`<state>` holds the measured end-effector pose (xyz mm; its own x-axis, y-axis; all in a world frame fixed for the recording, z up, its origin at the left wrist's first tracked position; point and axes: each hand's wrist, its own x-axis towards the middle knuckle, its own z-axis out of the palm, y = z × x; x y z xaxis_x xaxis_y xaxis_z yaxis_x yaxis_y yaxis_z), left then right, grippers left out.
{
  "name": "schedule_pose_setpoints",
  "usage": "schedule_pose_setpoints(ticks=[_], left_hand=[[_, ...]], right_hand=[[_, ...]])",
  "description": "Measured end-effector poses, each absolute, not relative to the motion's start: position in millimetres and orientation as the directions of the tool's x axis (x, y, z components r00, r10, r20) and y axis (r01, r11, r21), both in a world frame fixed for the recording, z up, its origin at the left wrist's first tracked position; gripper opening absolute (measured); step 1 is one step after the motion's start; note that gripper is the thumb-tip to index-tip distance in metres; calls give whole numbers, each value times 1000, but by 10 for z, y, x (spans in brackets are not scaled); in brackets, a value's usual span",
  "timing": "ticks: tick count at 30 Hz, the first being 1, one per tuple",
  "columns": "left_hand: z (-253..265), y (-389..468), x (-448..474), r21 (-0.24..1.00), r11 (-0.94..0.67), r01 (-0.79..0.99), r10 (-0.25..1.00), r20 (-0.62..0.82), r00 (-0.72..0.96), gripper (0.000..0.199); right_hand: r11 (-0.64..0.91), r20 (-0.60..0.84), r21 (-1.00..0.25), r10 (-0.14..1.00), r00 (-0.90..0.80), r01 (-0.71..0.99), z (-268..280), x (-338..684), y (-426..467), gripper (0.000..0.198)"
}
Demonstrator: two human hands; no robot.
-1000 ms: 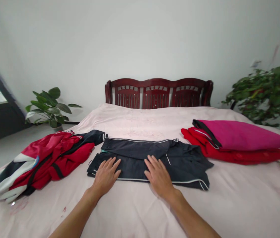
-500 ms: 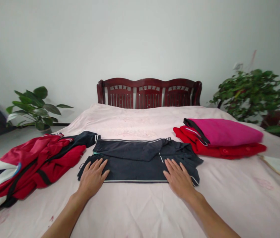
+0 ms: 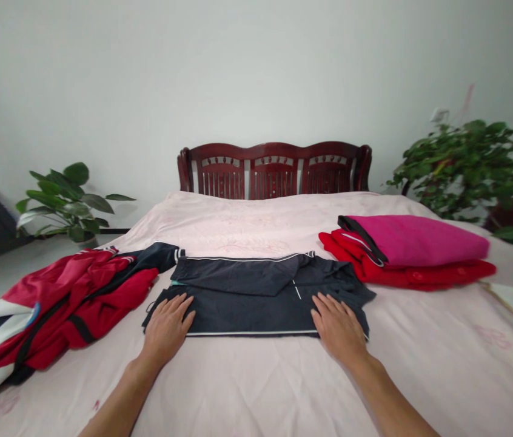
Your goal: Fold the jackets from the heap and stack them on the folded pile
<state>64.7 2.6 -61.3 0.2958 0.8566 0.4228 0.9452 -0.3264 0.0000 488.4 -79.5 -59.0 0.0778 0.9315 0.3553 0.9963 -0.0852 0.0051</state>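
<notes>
A dark navy garment with white piping, which looks like folded track pants (image 3: 242, 309), lies flat across the bed in front of me. My left hand (image 3: 168, 325) rests palm down on its left end, fingers stretched out. On the right end my right hand (image 3: 339, 325) also lies flat, fingers slightly spread. Neither hand grips the cloth. A short white stripe shows just left of my right fingertips. The upper layer is folded back unevenly, and a bit of green shows at its left edge.
A rumpled red, white and navy jacket (image 3: 79, 303) lies to the left. To the right, a folded magenta garment (image 3: 424, 240) sits on a folded red one (image 3: 429, 279). The pink bedsheet (image 3: 256, 388) reaches back to a dark wooden headboard (image 3: 274, 173). Plants stand on both sides.
My right hand has slid a little to the right along the navy garment. My left hand has shifted slightly left. Both remain flat on the cloth.
</notes>
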Motion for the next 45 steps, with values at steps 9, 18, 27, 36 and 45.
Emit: schedule_pose_setpoints(ticks=[9, 18, 27, 36, 45], left_hand=[[-612, 24, 644, 16, -342, 939, 849, 434, 302, 42], [-591, 13, 657, 21, -340, 940, 851, 432, 299, 42], [-603, 14, 662, 24, -338, 941, 847, 443, 293, 41], [-646, 50, 630, -2, -348, 937, 851, 418, 317, 43], [-654, 31, 638, -53, -373, 927, 834, 420, 359, 44]], right_hand=[[-84, 354, -13, 932, 83, 996, -546, 4861, -825, 45], [-90, 342, 9, 936, 82, 996, -576, 4876, -805, 46], [-89, 352, 11, 933, 79, 996, -584, 4882, -805, 46], [-92, 339, 26, 938, 78, 995, -560, 4867, -813, 46], [-77, 354, 22, 933, 64, 997, -584, 4884, -812, 45]])
